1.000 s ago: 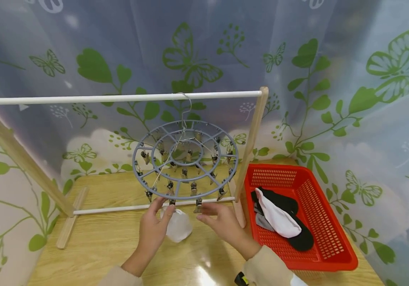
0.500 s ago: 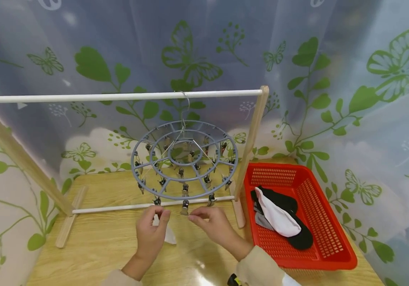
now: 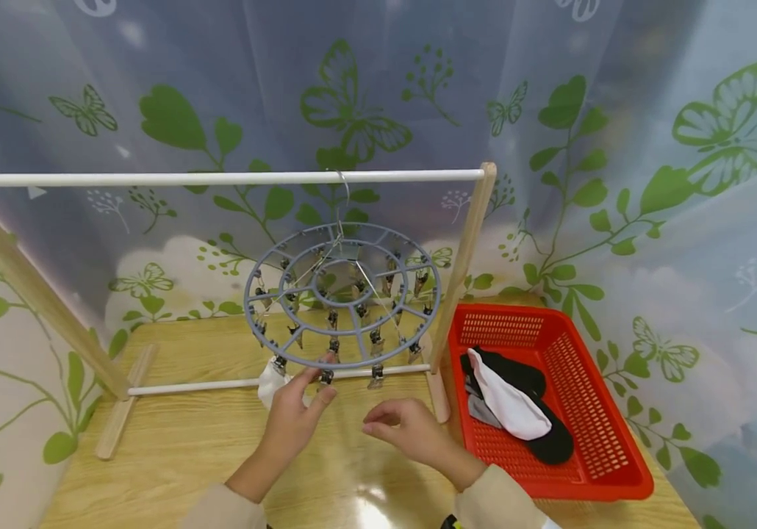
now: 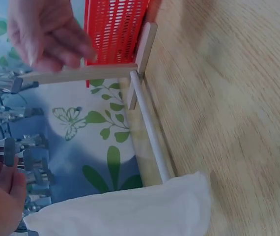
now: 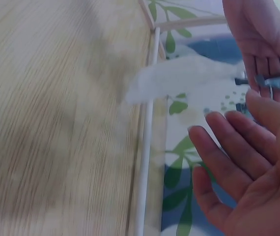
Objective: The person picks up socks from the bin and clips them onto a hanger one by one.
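White fabric sock was clipped at grey plastic ring's seven o'clock; left hand, right hand: fingers spread; another pick-up presumably required.

Your left hand is at the front of the round hanger, its fingers at a clip. Your right hand is clear of the hanger. A white cloth hangs left of your left hand. The red basket, at right, contains a pale sock atop dark items.
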Available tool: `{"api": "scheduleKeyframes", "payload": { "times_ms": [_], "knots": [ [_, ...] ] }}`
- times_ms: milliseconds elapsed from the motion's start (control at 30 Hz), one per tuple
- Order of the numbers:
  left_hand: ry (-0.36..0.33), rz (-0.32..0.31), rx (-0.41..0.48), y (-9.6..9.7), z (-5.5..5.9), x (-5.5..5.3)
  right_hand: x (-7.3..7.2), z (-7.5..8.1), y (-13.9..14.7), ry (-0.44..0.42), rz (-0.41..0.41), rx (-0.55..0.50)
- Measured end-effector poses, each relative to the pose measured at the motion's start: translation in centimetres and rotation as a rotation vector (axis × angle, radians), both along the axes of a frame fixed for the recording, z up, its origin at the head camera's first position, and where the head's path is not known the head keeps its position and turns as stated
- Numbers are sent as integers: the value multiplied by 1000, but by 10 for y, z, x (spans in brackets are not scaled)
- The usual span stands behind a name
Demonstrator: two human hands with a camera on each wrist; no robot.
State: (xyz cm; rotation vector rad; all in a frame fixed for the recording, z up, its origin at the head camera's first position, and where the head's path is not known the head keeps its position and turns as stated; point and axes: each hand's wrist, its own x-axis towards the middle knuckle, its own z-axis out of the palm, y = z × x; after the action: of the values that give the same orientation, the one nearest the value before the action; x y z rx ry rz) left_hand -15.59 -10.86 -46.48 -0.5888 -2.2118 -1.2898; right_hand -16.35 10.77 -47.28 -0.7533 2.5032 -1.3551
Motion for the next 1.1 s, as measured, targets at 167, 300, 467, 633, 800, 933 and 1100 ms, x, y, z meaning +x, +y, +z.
{"api": "scheduleKeyframes", "payload": {
  "times_ms": [167,300,467,633,800,933,1100],
  "knots": [
    [-72,-87,7,-5,1,-4,0,0,29,9,-19,32],
    [-96,-108,-3,-10,0,-4,-9,7,63,50,-136,70],
    [-65,-128,29,-15,2,0,-23,31,104,34,-406,114],
    [-66,-163,60,-17,5,1,-29,46,134,-51,-461,132],
    [-163,-189,92,-17,9,2,-39,44,142,-162,-444,81],
    [-297,-227,147,-18,11,6,-46,37,142,-253,-430,88],
    [-428,-253,198,-21,12,9,-54,30,144,-280,-387,166]
  ]
}}
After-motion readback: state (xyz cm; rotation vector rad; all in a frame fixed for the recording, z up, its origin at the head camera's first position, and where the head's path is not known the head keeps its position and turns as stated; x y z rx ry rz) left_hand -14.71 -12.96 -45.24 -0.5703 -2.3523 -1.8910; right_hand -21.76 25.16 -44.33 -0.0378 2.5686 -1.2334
